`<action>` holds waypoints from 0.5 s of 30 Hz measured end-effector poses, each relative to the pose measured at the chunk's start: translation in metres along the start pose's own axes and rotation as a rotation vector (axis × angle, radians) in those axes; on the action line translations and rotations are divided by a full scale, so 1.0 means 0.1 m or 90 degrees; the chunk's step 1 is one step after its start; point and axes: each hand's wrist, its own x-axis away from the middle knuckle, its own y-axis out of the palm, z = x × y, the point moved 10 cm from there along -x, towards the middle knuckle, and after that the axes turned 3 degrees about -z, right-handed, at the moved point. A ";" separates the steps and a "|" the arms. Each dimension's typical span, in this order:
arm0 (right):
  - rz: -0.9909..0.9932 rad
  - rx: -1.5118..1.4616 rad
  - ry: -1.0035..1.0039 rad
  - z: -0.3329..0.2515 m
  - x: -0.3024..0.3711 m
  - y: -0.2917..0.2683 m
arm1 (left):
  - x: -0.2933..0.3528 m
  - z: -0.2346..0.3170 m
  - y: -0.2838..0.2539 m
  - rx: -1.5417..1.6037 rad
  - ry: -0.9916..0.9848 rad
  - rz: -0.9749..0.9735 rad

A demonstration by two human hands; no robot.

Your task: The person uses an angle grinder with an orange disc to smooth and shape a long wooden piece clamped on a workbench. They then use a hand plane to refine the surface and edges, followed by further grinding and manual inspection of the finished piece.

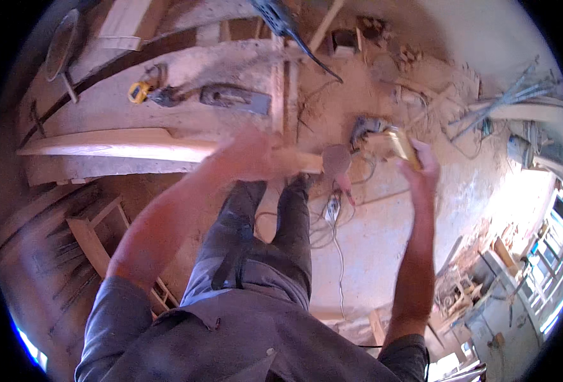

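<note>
My left hand (253,154), smeared by motion, is at the right end of a long shaped piece of pale wood (116,144) lying along the bench edge. Its fingers cannot be made out. A pale wooden length (307,162) shows just right of this hand; whether it belongs to the same piece is hidden. A round pinkish-brown disc (337,160) is at its tip, with a reddish part below. Held up to the right, my right hand (423,167) is closed around a shiny gold-coloured cylinder (402,146), its end tilted up and leftward.
On the dusty bench are a yellow tape measure (139,92) and a dark hand plane (235,99). A corded power tool (274,17) is at the far edge. Cables and a white socket block (332,209) lie on the floor. Metal rods (507,99) are at right.
</note>
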 end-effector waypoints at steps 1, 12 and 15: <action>-0.026 0.009 -0.033 -0.29 -0.15 0.39 | -0.02 0.16 0.02 -0.048 0.078 0.010; -0.043 0.054 -0.219 -2.89 -1.67 3.22 | 0.00 -0.23 0.19 0.037 -0.061 0.021; 0.018 0.065 -0.201 -3.06 -2.12 3.57 | 0.13 -0.10 -0.10 0.158 -0.031 0.008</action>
